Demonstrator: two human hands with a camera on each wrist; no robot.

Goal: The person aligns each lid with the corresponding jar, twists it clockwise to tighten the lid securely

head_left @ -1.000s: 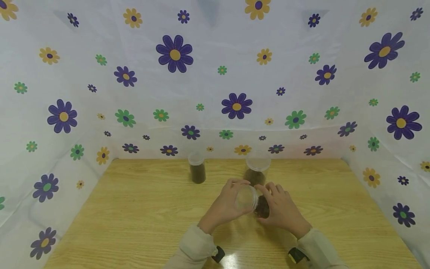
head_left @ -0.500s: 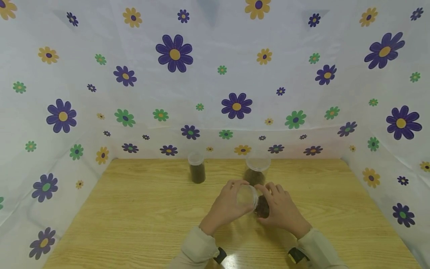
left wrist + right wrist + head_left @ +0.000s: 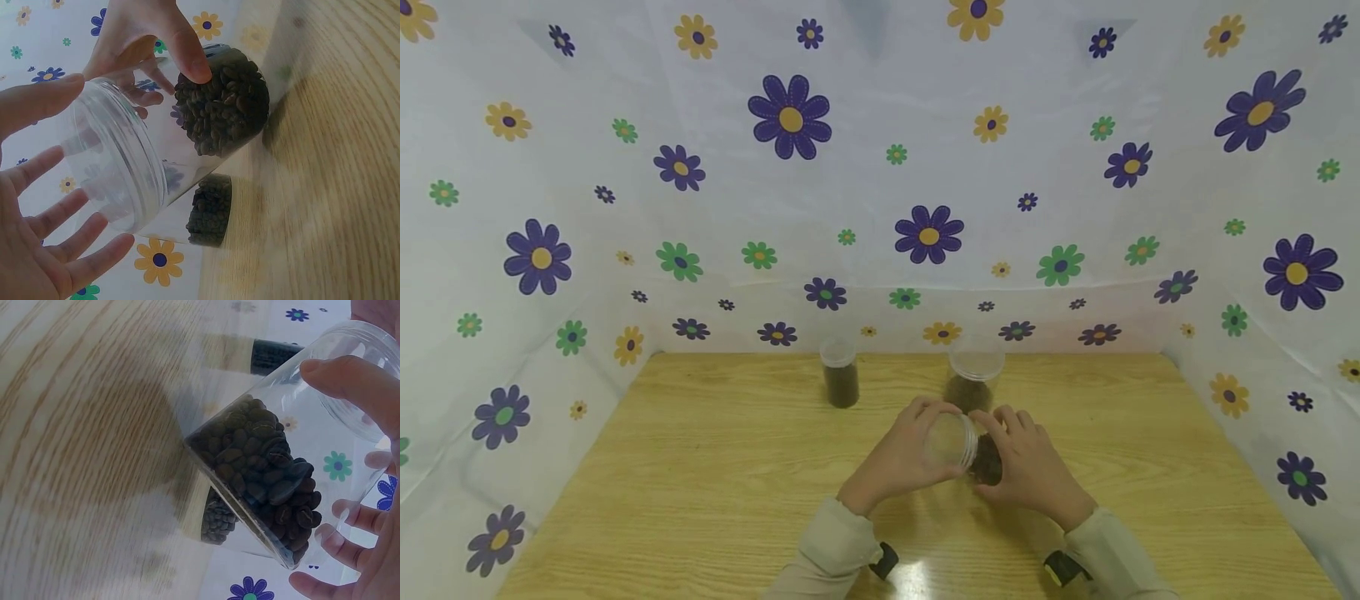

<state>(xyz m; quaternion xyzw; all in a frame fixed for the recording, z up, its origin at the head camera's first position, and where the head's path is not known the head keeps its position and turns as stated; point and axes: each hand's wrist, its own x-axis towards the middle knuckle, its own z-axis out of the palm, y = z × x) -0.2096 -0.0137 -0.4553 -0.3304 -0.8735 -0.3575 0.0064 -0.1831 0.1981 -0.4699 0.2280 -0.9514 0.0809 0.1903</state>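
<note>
In the head view, a clear jar (image 3: 987, 461) part-filled with dark coffee beans is tilted, its top leaning toward the left. My left hand (image 3: 895, 457) grips its clear screw lid (image 3: 950, 442), thumb on one side and fingers spread round the other. Around the jar's body curls my right hand (image 3: 1036, 468). The right wrist view shows coffee beans (image 3: 256, 469) heaped against the jar's base, and the right thumb (image 3: 350, 378) lying along the clear wall. From the left, the lid (image 3: 122, 153) sits on the jar's mouth.
Behind my hands stands a wide clear jar (image 3: 976, 379) of dark beans. A narrower jar (image 3: 841, 379) with dark contents is farther left, near the back edge of the wooden table (image 3: 715, 467). A flower-print cloth (image 3: 865, 167) walls the back and both sides.
My left wrist swung slightly right, then back to the left, its fingers staying at the lid. My right hand and the jar's body hold almost still.
</note>
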